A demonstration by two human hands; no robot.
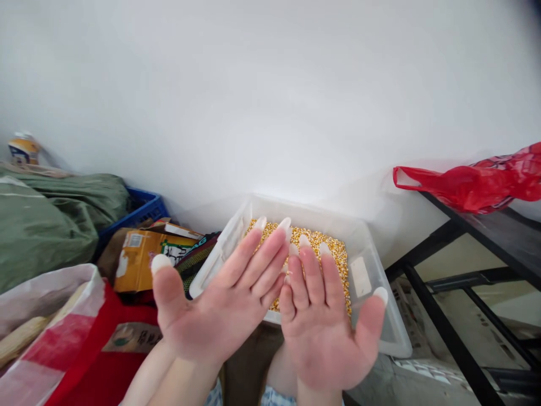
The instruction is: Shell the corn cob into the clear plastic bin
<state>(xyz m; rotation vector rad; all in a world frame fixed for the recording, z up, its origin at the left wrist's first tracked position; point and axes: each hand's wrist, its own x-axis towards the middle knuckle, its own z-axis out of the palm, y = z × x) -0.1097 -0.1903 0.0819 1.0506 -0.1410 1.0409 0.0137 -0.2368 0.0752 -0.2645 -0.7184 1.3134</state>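
Both palms face up toward me, held above a clear plastic bin [380,316] with yellow corn kernels [340,254] in it. My left hand [220,316] has its fingers stretched out and its thumb spread to the left; it holds nothing. My right hand [325,332] is likewise stretched flat, thumb out to the right, with nothing on the palm. The little fingers of the two hands come close together in the middle. The hands hide the near part of the bin and some of the kernels.
Left of the bin lie an orange carton [137,259], a blue crate [146,208], a green cloth [63,208] and a red-and-white sack [63,344] with corn cobs inside. To the right stands a black metal frame [443,332] bearing a red plastic bag [473,180]. A white wall rises behind.
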